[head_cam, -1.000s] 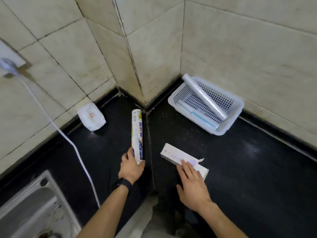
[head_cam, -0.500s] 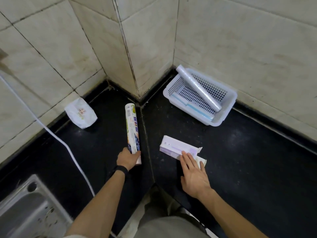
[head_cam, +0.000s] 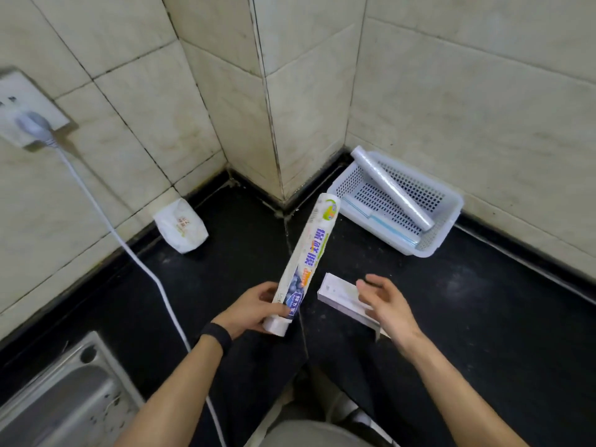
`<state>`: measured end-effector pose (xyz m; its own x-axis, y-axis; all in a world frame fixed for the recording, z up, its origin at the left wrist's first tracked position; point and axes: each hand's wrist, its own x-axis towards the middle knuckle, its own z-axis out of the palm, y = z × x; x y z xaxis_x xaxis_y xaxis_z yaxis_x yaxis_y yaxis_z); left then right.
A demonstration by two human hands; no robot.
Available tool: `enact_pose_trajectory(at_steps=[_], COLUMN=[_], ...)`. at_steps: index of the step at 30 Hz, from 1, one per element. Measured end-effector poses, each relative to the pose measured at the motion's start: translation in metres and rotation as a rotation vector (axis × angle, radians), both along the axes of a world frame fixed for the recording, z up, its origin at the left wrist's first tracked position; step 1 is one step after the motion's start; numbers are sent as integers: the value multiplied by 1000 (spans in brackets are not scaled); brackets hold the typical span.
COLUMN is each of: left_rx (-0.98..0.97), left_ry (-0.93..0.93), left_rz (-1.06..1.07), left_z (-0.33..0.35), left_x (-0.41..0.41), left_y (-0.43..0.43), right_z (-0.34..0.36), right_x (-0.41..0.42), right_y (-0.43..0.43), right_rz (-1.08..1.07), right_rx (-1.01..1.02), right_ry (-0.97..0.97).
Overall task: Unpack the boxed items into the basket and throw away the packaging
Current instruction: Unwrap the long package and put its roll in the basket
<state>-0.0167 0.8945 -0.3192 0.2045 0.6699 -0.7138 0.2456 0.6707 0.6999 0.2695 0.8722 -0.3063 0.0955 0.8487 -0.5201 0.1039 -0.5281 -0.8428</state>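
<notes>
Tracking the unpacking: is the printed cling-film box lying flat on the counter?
No, the left hand grips the lower end of the printed cling-film box, which tilts upward with its far end toward the basket.

bare counter [head_cam: 483, 317] lies before the basket [head_cam: 450, 217].

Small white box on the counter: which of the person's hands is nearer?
Right. The right hand is open just over the small white box; the left hand, left of it, grips the long printed box.

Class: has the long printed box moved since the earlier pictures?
Yes. The left hand has lifted the long printed box off the counter seam, tipping it toward the basket.
</notes>
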Motion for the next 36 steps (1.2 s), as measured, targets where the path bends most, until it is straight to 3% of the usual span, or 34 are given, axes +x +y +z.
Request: enact_pose_trajectory(at_steps=[3,6,11,15,23,28,36], left_rx=[185,307,278,199,237,300,285], left_ry=[92,128,-34,-161,-119,-49,-115], left_rz=[-217,-345,-312,-136,49,69,307], left_z=[16,31,54,64,75,81,79], left_x=[15,36,71,99,132,117,124], left_y=[13,24,36,40,55,69,66], right_z=[22,31,19,10,4,-15,-42], right_x=[11,29,75,110,166,198,201], right_y=[27,42,27,5,-33,-68,-103], right_rz=[-184,-300,-515,-680,-1003,-1231,-1290], right_rx=[12,26,-73,-58,-33,-86,-174], right_ry=[337,413,555,684,549,595,644])
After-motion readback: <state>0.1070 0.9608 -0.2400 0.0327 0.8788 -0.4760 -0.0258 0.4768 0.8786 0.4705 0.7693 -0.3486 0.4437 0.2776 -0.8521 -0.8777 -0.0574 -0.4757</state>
